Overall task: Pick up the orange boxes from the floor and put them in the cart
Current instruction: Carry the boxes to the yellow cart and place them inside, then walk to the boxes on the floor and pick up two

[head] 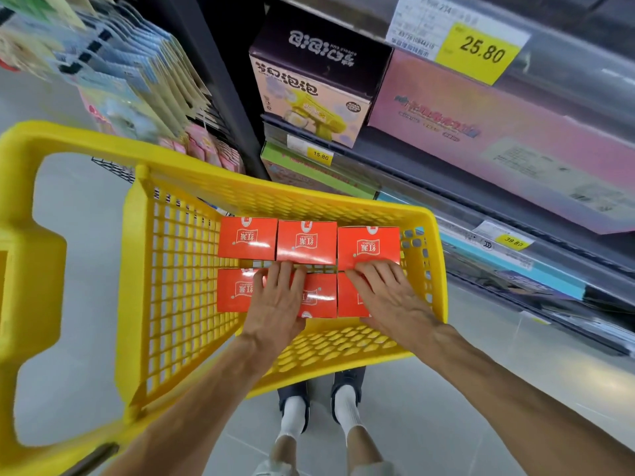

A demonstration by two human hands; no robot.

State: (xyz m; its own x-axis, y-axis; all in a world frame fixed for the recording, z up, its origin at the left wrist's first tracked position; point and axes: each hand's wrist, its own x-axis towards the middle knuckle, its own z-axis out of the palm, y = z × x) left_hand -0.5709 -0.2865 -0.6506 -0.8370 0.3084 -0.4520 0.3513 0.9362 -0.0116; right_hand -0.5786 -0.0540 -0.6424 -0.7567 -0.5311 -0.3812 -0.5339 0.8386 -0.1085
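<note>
Six orange boxes (307, 241) lie in the yellow cart (178, 269), two rows of three running 9 to 3 o'clock. Left hand (275, 300) rests flat on the near middle box, right hand (388, 297) on the near right box; fingers (372, 271) straight, slightly spread, tips at 12 o'clock by the gap between rows. Shelves (481, 159) at 1 o'clock.

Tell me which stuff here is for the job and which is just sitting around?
For the job: six orange boxes, yellow cart, left hand, right hand.

Just around: toy boxes on the shelves, price tags, hanging packets.
</note>
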